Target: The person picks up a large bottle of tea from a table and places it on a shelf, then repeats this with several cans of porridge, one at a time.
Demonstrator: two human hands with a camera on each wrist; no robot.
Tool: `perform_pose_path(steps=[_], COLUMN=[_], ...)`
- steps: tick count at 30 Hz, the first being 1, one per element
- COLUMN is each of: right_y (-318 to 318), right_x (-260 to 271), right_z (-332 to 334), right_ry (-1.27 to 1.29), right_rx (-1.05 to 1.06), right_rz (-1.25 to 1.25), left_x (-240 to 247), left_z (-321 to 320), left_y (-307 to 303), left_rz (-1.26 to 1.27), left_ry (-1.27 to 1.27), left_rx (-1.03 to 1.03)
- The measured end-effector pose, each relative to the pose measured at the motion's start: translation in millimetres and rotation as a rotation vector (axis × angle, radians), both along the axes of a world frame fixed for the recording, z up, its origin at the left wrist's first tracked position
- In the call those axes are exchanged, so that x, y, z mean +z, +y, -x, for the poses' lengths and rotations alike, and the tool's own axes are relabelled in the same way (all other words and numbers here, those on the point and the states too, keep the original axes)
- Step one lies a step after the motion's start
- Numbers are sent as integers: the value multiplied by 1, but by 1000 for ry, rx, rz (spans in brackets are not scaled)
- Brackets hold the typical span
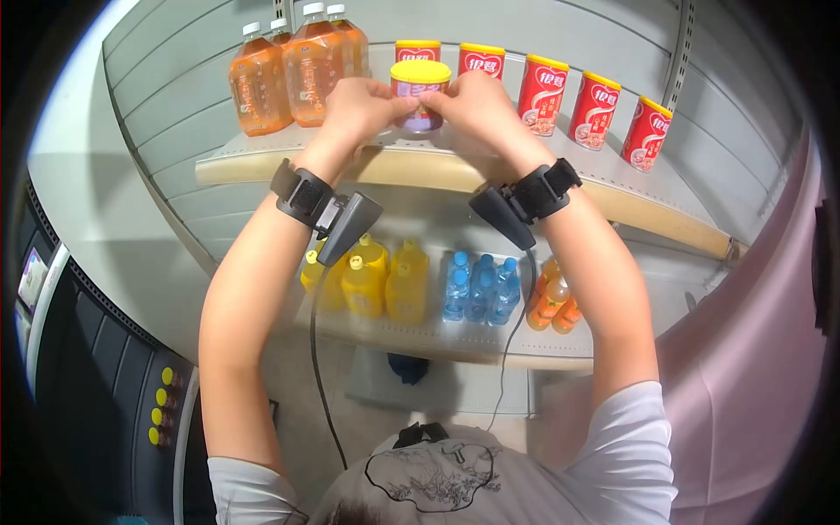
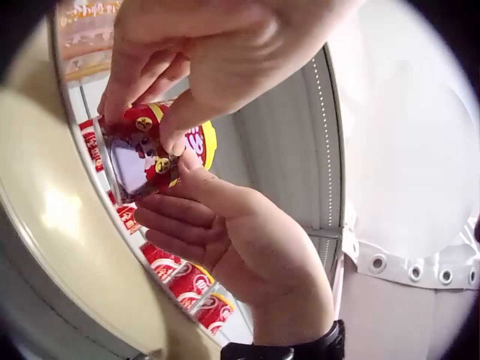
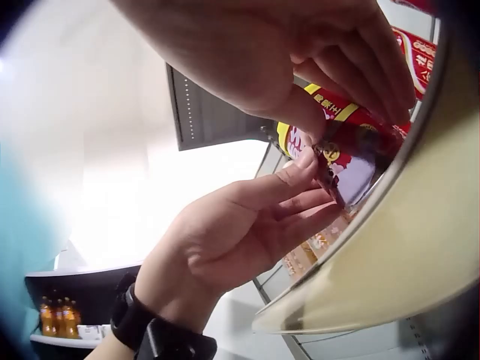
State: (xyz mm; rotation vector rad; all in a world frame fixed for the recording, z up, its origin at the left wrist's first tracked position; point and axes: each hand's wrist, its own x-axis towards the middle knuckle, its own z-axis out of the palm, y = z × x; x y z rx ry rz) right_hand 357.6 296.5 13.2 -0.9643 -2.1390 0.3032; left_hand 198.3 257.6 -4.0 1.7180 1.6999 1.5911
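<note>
Near the front edge of the upper shelf, both hands hold a round canister [image 1: 421, 74] with a yellow lid and a red and purple label. My left hand [image 1: 357, 109] grips its left side, and my right hand [image 1: 481, 107] grips the right. The thumbs meet across the label on the near side. In the left wrist view the canister [image 2: 133, 166] stands close to the shelf edge, fingers wrapped round it. The right wrist view shows the canister [image 3: 354, 176] between both hands, its far side hidden by fingers.
Several red cans [image 1: 544, 96] with yellow lids stand along the upper shelf, behind and right of the hands. Large bottles of orange drink [image 1: 261, 87] are at left. The lower shelf [image 1: 455, 343] bears yellow bottles [image 1: 363, 284], blue bottles [image 1: 481, 289] and small orange bottles [image 1: 549, 302].
</note>
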Motion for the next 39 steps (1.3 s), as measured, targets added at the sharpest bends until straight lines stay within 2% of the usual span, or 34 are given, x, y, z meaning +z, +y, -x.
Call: perform_pose_path(steps=[2,8,11,14,17,20,26,32,35,36,39], right_y=[9,23,26,22,20,16,16,25,21,19,22], right_x=[-3,-8,-13,-11,-11,-8,-10,-16,-12,-11,-11], right_z=[3,9,10,11,14,16,18,23,24,24,25], right_ry=[-14,-34,-21,-70,-77,-124,-105,-56,-42,-35,-37], right_rx=[2,48,69,26,-20,-33,-41,-84,-66,-63,-64], right_rz=[65,60,39,24,14,-17,-19,-35,-9,9,15], left_x=[-4,-1,-6,-5,-13,-5,1,4,-12,-7,4], left_z=[2,1,5,2,9,1,-2,-3,16,13,-2], left_y=[7,7,9,7,17,6,-2,8,37,31,14], left_rz=[5,168,172,180,68,166,193,209,130,184,231], left_ry=[-32,6,30,35,50,26,-6,112,-126,-44,-28], left_rx=[3,30,17,11,30,23,3,109,-33,-20,55])
